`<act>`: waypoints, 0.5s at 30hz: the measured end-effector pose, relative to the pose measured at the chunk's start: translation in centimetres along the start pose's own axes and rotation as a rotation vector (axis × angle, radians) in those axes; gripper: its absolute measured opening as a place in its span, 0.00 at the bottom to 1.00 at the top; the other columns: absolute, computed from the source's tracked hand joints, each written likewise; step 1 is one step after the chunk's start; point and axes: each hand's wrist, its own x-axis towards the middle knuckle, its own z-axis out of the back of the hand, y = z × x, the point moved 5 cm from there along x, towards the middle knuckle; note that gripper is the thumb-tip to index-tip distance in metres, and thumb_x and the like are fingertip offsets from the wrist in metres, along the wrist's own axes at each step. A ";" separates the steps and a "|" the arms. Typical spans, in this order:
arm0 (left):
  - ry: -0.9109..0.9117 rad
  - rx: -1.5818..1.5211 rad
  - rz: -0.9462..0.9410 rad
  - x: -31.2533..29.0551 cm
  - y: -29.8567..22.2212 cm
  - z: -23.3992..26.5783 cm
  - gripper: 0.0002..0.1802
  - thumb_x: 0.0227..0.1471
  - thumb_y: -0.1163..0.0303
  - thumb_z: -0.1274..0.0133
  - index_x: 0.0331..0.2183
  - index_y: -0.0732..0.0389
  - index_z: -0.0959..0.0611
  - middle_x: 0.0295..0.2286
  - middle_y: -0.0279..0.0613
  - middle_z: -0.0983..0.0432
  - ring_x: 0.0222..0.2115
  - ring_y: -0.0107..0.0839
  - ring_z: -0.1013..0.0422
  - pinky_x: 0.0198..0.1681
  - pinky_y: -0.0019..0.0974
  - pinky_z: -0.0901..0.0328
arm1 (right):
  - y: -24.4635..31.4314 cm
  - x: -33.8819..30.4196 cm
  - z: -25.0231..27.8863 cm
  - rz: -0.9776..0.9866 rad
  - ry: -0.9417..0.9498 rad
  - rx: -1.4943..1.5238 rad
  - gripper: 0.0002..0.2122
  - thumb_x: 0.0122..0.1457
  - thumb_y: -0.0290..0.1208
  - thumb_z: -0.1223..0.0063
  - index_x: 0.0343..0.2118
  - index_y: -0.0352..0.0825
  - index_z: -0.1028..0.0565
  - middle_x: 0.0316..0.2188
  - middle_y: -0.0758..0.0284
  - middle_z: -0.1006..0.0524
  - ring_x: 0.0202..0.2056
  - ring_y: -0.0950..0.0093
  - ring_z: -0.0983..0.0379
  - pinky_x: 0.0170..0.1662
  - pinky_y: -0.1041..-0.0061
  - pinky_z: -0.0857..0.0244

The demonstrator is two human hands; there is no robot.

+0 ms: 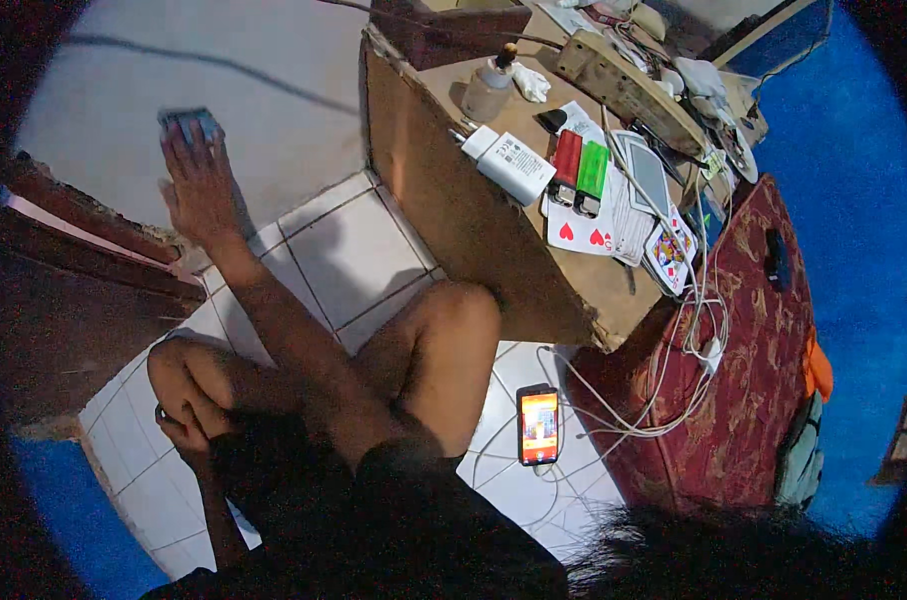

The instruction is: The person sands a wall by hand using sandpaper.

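Dark hair (pixel 674 555) at the lower edge lies nearest my camera, beside a black shirt (pixel 424 515). I find the right hand (pixel 199 185) reaching across to the white wall (pixel 284 85), its fingers extended and laid flat, unclenched, over a small grey-blue pad (pixel 208 122); the pad sits between palm side and wall. The left hand (pixel 184 432) is down against the bent left knee (pixel 174 365); I cannot tell whether it grasps anything. The person sits on white floor tiles (pixel 339 240). To the right I record a brown table (pixel 434 190) bearing a white charger (pixel 512 165), a red lighter (pixel 567 158) just beside a green lighter (pixel 592 172), playing cards (pixel 576 234), a bottle (pixel 488 96) and a dirty power strip (pixel 634 90). A phone (pixel 540 427), screen lit, lies on the floor near a loose white cable (pixel 629 431) and a dark red patterned cushion (pixel 719 430).
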 end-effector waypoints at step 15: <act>-0.041 0.163 0.011 -0.3 -3.4 -2.8 0.41 0.62 0.48 0.42 0.60 0.71 0.37 0.55 0.62 0.33 0.55 0.51 0.32 0.60 0.48 0.37 | -0.7 -1.4 0.1 -0.058 -0.007 0.071 0.37 0.63 0.42 0.48 0.71 0.29 0.46 0.74 0.52 0.53 0.74 0.49 0.61 0.74 0.41 0.72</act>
